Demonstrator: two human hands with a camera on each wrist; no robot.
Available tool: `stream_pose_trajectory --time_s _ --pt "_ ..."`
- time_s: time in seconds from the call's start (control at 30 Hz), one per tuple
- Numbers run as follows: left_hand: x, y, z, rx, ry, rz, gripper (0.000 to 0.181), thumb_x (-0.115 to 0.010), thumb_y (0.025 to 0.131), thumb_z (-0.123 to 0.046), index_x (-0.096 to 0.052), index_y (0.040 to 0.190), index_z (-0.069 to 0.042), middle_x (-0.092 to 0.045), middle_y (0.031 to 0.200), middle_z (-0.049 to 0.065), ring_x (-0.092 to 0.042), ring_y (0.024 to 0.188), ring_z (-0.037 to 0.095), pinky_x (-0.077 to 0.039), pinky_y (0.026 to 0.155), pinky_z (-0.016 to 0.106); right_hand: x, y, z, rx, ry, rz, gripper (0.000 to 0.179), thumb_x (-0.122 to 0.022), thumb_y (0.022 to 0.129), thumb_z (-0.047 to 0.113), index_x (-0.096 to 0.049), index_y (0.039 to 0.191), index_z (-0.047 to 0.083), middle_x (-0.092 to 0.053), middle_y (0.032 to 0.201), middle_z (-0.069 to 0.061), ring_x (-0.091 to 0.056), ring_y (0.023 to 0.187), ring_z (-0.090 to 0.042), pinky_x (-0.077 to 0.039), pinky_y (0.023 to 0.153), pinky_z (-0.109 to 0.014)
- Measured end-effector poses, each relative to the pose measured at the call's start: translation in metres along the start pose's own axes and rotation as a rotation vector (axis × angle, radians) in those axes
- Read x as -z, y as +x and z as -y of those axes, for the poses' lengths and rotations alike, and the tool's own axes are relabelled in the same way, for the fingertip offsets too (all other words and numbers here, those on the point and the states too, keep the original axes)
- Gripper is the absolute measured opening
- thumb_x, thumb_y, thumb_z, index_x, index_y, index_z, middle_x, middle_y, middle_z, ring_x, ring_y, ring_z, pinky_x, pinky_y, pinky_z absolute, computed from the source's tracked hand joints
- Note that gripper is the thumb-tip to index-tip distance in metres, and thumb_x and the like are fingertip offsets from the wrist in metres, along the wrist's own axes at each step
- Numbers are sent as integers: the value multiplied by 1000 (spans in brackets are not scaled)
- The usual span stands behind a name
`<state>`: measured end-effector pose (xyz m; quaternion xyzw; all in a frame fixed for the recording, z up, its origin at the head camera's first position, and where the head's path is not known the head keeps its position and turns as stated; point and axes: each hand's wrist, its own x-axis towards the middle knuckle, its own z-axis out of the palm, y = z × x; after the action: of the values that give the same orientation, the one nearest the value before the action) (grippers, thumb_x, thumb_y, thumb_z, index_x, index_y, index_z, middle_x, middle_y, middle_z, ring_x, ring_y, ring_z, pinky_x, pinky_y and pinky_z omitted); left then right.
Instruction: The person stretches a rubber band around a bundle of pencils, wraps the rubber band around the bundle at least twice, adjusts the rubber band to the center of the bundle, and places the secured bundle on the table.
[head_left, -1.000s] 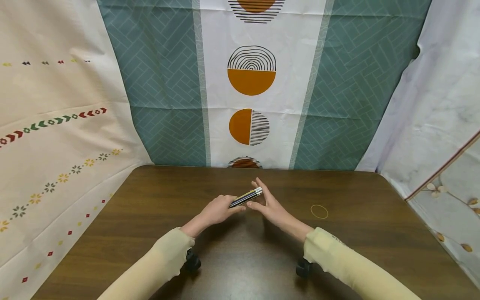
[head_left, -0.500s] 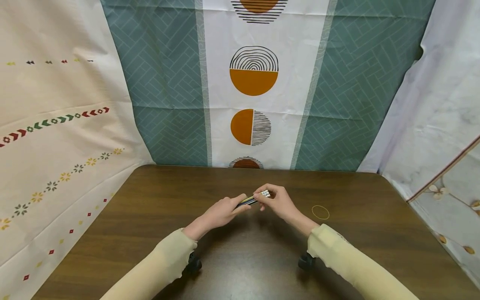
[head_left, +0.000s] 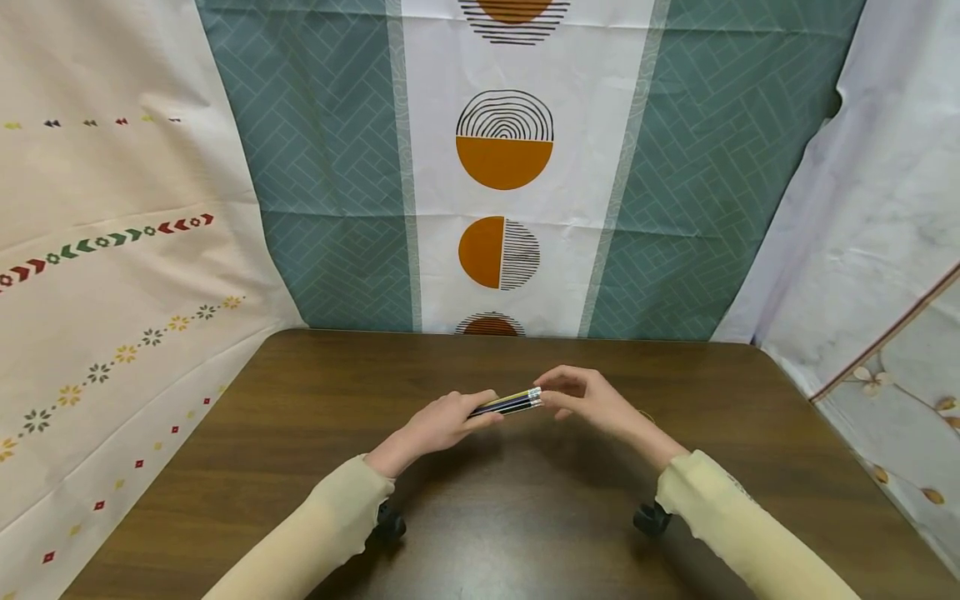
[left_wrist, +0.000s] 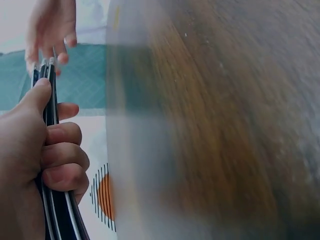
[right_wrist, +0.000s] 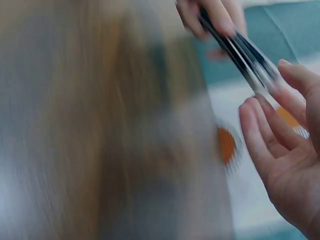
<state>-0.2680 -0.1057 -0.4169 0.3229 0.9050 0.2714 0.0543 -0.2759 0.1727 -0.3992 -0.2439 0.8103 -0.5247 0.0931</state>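
Note:
In the head view my left hand [head_left: 441,423] grips a bundle of pencils [head_left: 516,403] above the table, tilted slightly up to the right. The pencils are dark with pale stripes, one yellowish, and have silvery-white ends. The left wrist view shows the fingers curled round the bundle [left_wrist: 52,95] with the thumb along its top. My right hand [head_left: 596,403] is at the silvery ends. In the right wrist view its fingers [right_wrist: 260,131] lie loosely extended, fingertips right at the pencil ends [right_wrist: 259,82], thumb apart from them.
A thin yellow rubber band [head_left: 647,416] lies on the brown wooden table [head_left: 480,517], mostly hidden behind the right wrist. Patterned cloths [head_left: 337,167] hang behind the table and along both sides. Dark wrist-camera mounts [head_left: 651,518] hang under the sleeves.
My right hand came in to the bundle's end, its fingers closing round it half a second ago, then drew back right and loosened. The left hand keeps its grip; the pencils now lie flatter.

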Motion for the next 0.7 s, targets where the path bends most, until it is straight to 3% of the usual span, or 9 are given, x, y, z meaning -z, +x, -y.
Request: stream_pose_trajectory --time_s 0.13,0.3,0.57,0.7 --pt "0 -2 2 8 12 13 24 -52 101 -43 -60 112 -23 -57 82 -5 -48 63 7 -38 56 22 35 -13 -11 -10 -248 -59 20 -64 97 21 -70 113 10 -71 112 -18 -68 93 -35 -58 73 -34" --pt "0 -2 4 5 8 15 26 -50 101 -45 -59 112 -23 -57 83 -6 -49 65 6 -39 58 22 71 -27 -32 -82 -545 -121 19 -69 93 17 -75 108 7 -76 104 -10 -71 92 -24 -56 78 -37" --pt "0 1 4 1 19 -8 22 -52 101 -44 -60 110 -25 -57 81 -8 -50 67 6 -41 60 23 95 -44 -55 -246 -716 -112 17 -77 84 20 -79 98 11 -78 93 -6 -71 89 -25 -55 74 -43" --pt "1 2 4 2 19 -3 20 -53 101 -43 -60 110 -26 -57 82 -8 -50 67 6 -41 61 23 96 -49 -57 -262 -797 -111 10 -80 81 21 -80 88 15 -78 88 -2 -68 80 -22 -53 67 -41"
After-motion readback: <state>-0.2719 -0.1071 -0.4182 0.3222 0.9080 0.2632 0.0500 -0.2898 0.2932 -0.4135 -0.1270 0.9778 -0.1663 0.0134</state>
